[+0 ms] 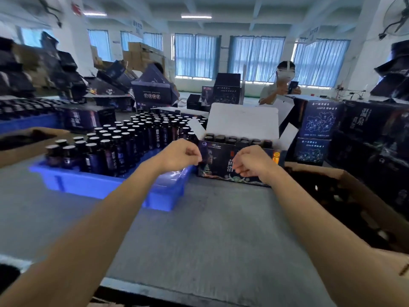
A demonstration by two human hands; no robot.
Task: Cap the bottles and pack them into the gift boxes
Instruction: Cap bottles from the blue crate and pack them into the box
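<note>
I'm holding my left hand (179,155) and right hand (254,162) curled (gripping anything? can't tell) at the box (218,161) just ahead, risking toppling its bottles (234,138) if I'm pulling unevenly.

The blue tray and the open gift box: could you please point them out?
blue tray (88,184), head view, its near front wall.
open gift box (218,165), head view, its printed front face.

Dark, capped bottles (124,138) are standing upright in close rows in a blue tray (88,182). Just beside the tray, a dark printed gift box (221,165) is sitting open, its white lid (243,120) standing up behind the packed bottles (232,139) filling it.
</note>
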